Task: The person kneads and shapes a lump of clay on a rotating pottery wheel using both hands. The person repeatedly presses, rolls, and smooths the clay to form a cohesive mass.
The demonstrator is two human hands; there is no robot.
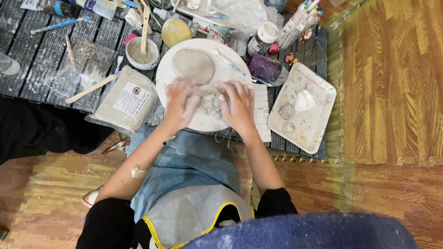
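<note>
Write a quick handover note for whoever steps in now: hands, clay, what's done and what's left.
Left hand and right hand both press a lump of clay on the near side of the round white board.
A flattened clay disc lies on the board's far side, apart from the lump.
Done: one disc flattened. Left: the lump is not yet flat.
A wooden stick lies left of the board, untouched.

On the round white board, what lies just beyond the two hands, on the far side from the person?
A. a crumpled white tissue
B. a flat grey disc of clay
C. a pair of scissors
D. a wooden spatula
B: on the round white board, a flat grey disc of clay lies just past the left hand and the right hand, which press on a lump of clay nearer the person.
</note>
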